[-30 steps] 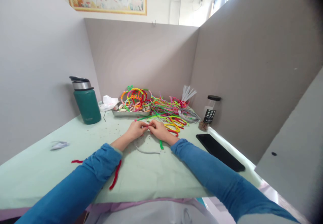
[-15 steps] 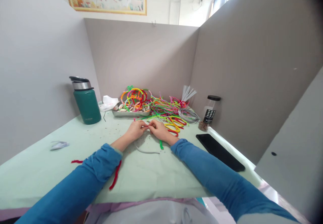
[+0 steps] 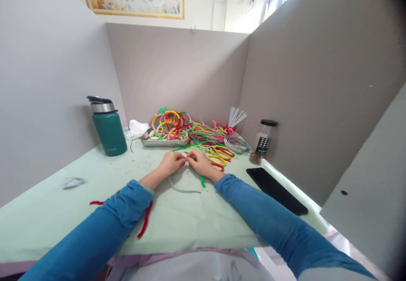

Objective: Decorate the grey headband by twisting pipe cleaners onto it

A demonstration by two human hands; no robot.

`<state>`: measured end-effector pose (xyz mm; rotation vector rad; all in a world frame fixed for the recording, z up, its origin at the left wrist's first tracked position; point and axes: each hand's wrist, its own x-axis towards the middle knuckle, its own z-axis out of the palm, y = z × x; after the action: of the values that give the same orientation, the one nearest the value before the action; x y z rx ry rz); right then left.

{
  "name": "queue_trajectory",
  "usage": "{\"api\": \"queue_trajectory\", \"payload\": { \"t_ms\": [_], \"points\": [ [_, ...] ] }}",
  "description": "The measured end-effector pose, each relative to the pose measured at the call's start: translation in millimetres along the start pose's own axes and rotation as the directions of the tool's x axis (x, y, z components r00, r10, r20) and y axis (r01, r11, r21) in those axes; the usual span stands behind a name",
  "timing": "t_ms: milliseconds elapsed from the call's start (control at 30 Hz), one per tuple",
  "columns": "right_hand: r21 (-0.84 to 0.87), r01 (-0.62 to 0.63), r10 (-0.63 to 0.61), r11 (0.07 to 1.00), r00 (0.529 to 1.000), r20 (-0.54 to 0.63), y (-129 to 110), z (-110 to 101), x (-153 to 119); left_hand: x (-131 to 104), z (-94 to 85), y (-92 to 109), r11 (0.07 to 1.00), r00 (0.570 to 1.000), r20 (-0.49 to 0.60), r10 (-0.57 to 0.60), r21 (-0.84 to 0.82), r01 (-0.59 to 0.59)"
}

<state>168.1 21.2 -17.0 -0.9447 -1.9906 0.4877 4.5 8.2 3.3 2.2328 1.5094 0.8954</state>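
Both hands meet over the middle of the table, fingertips almost touching. My left hand [image 3: 171, 162] is closed in a pinch on a pink pipe cleaner [image 3: 182, 164], of which only a small bit shows below the fingers. My right hand [image 3: 200, 163] pinches at the same spot, its fingertips against the pink piece; most of it is hidden. Below the hands lies a grey wire [image 3: 187, 191], and a short green pipe cleaner [image 3: 203, 182] pokes out under my right wrist. A red pipe cleaner [image 3: 145, 222] lies partly under my left sleeve.
Behind the hands stand a metal tray [image 3: 165, 143] with coloured loops and a pile of pipe cleaners [image 3: 206, 132]. Coiled wire [image 3: 237, 145] lies beside it. A green bottle [image 3: 109, 131] is at left; a clear jar [image 3: 262, 143] and black phone [image 3: 275, 190] are at right. Grey partitions enclose the table.
The pink tip that stuck up above my left hand is gone from there; a pink bit now shows below the fingertips. Both hands have hardly moved.
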Motion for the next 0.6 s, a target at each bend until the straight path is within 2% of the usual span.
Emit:
{"api": "queue_trajectory", "payload": {
  "t_ms": [267,600],
  "points": [
    [-0.006,0.020,-0.020,1.000,1.000,0.014,4,2,-1,2,4.4,-11,0.993,0.994,0.089,-0.064,-0.093,0.073],
    [-0.003,-0.001,0.001,1.000,0.998,0.058,-1,-1,-3,-1,-0.8,-4,0.978,0.976,0.204,-0.074,-0.176,0.111]
  ]
}}
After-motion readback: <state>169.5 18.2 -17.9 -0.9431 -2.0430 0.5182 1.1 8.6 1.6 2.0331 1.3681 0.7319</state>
